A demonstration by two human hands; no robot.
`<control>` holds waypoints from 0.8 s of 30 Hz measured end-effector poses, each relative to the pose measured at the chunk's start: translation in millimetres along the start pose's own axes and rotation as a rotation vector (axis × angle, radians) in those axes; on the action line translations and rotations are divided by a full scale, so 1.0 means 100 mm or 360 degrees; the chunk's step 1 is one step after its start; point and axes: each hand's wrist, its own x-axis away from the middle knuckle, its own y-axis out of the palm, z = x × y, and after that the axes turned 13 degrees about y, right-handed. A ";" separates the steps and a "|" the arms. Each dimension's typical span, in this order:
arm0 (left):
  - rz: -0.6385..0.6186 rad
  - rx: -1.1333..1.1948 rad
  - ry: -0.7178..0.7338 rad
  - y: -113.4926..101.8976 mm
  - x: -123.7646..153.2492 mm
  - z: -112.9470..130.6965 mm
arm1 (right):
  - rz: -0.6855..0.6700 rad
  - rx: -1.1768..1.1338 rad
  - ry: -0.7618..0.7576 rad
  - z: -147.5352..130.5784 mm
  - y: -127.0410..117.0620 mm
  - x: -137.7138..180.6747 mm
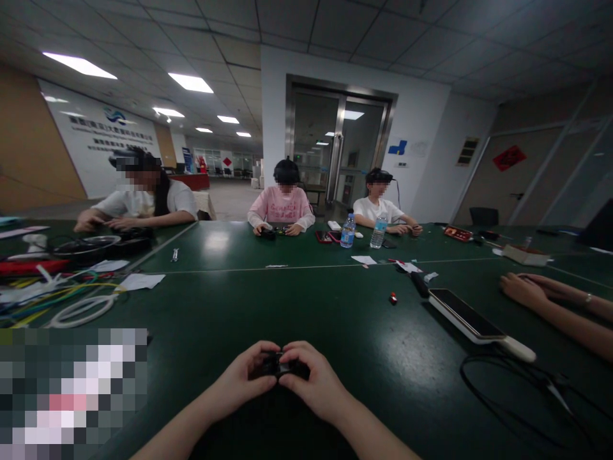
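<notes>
Close to me, over the dark green table [287,306], both my hands meet around a small black object [284,367]. My left hand [243,377] is closed on its left side, thumb below and fingers above. On the other side my right hand [316,380] grips it the same way, and the fingertips of the two hands nearly touch. The fingers cover much of the object, so its exact kind cannot be made out; its middle looks shiny.
Right of my hands lie a phone on a white-handled holder [467,313], a black cable [479,390] and a small red piece [393,298]. Another person's hands [527,291] rest at the right. Coiled cables [83,311] lie left. Water bottles [348,231] stand before people seated opposite.
</notes>
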 end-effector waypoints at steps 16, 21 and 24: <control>0.0087 0.0070 -0.0016 -0.07 0.00 -0.15 | 0.0269 -0.0320 0.0132 0.07 -0.17 -0.08; 0.0100 0.0085 -0.0024 -0.08 0.00 -0.15 | 0.0298 -0.0464 0.0134 0.15 -0.19 -0.12; 0.0052 0.0091 -0.0035 -0.07 0.00 -0.10 | 0.0317 -0.0554 0.0134 0.13 -0.22 -0.11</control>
